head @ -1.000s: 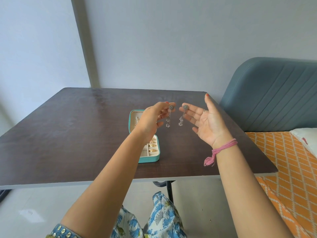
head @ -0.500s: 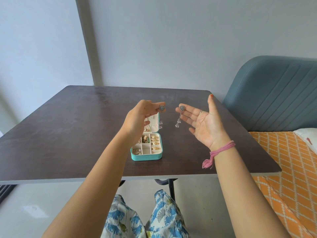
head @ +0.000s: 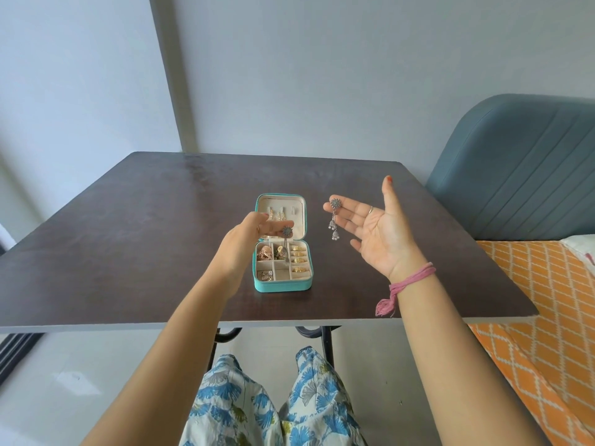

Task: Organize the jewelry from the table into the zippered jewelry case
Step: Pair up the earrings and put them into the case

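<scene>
— Holding what, nearest us?
— Left hand pinches a silver earring above the open teal jewelry case on the table.
— And farther right?
— Right hand, fingers spread, dangles a second earring from its fingertips.

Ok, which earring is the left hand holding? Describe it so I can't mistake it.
On the table, find the open case. The left hand pinches a silver earring over its tray; the twin hangs from the right hand, off to the side.
</scene>
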`<state>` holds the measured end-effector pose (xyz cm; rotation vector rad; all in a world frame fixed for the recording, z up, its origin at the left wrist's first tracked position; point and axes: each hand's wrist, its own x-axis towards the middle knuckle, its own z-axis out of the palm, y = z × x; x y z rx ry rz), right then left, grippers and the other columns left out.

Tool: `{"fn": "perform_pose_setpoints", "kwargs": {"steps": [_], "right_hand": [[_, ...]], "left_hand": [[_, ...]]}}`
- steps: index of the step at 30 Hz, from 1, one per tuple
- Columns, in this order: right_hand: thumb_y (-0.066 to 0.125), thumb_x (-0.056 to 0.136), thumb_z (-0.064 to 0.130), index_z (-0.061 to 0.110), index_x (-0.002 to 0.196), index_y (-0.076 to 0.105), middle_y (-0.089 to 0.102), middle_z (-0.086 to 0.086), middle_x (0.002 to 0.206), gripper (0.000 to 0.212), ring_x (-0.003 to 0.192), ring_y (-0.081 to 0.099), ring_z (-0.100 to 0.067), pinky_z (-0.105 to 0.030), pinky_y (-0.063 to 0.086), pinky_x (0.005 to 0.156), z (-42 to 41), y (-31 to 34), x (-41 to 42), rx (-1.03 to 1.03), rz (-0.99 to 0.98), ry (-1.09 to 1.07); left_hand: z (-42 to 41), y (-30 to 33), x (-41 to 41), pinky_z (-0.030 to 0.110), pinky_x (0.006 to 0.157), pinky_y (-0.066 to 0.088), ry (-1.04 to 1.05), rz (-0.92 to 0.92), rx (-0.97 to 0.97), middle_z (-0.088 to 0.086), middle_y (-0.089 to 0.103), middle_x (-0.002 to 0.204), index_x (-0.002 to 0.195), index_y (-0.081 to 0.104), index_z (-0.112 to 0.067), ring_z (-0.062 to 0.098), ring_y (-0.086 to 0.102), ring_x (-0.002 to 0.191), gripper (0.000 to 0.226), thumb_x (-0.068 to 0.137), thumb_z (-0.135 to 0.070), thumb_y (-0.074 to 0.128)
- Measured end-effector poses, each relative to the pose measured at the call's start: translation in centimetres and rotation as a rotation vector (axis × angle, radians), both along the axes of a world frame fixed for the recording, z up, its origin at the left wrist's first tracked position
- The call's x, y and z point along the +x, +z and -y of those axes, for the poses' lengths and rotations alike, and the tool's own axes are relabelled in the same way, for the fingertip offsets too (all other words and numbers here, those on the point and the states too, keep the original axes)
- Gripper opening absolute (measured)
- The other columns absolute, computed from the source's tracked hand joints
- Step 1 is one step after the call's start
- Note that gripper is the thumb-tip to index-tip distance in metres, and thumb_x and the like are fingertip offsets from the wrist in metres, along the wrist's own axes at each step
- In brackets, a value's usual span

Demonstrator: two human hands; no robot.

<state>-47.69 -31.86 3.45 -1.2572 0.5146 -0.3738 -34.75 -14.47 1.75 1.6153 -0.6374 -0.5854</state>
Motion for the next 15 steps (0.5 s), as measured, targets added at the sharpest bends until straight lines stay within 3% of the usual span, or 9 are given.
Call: {"fn": "perform_pose_setpoints", "kwargs": {"steps": [3, 6, 9, 12, 15], "right_hand": [[0.006, 0.086, 0.077, 0.023, 0.116, 0.069, 0.070, 0.007, 0.117, 0.089, 0.126, 0.049, -0.010, -0.051, -0.001, 0.113, -0.1, -0.2, 0.1, -0.003, -0.005, -0.002], [0.006, 0.086, 0.077, 0.022, 0.118, 0.068, 0.070, 0.006, 0.118, 0.089, 0.126, 0.049, -0.011, -0.051, -0.001, 0.113, -0.2, -0.3, 0.3, -0.006, -0.008, -0.006], [0.007, 0.086, 0.077, 0.021, 0.119, 0.068, 0.069, 0.006, 0.118, 0.089, 0.127, 0.049, -0.010, -0.051, -0.001, 0.112, -0.3, -0.3, 0.5, -0.006, -0.010, -0.002], [0.007, 0.086, 0.077, 0.021, 0.120, 0.067, 0.069, 0.006, 0.118, 0.089, 0.127, 0.049, -0.010, -0.051, -0.002, 0.112, -0.5, -0.3, 0.7, -0.007, -0.014, 0.001], [0.007, 0.087, 0.077, 0.020, 0.120, 0.067, 0.069, 0.006, 0.118, 0.089, 0.127, 0.049, -0.011, -0.052, -0.003, 0.113, -0.7, -0.4, 0.9, -0.009, -0.018, -0.002]], "left_hand": [[-0.3, -0.6, -0.3, 0.013, 0.074, 0.034, 0.003, 0.005, 0.039, -0.014, 0.062, 0.110, 0.111, 0.072, -0.023, 0.000, 0.054, 0.093, 0.049, 0.101, -0.028, 0.023], [-0.6, -1.0, -0.4, 0.024, 0.090, 0.026, 0.008, 0.032, 0.082, -0.021, 0.054, 0.101, 0.114, 0.070, -0.024, 0.006, 0.045, 0.105, 0.050, 0.101, -0.028, 0.022], [-0.8, -1.6, -0.6, 0.030, 0.092, 0.025, -0.010, 0.034, 0.135, -0.018, 0.050, 0.103, 0.116, 0.068, -0.027, 0.001, 0.047, 0.092, 0.049, 0.101, -0.030, 0.022], [-0.7, -2.2, -0.4, 0.045, 0.115, 0.017, 0.000, 0.028, 0.190, -0.019, 0.053, 0.098, 0.098, 0.069, -0.039, 0.007, 0.049, 0.098, 0.046, 0.102, -0.035, 0.023], [-0.6, -2.4, -0.2, 0.056, 0.116, 0.007, -0.030, 0.030, 0.219, -0.024, 0.057, 0.094, 0.076, 0.069, -0.050, 0.016, 0.049, 0.115, 0.046, 0.095, -0.044, 0.028]]}}
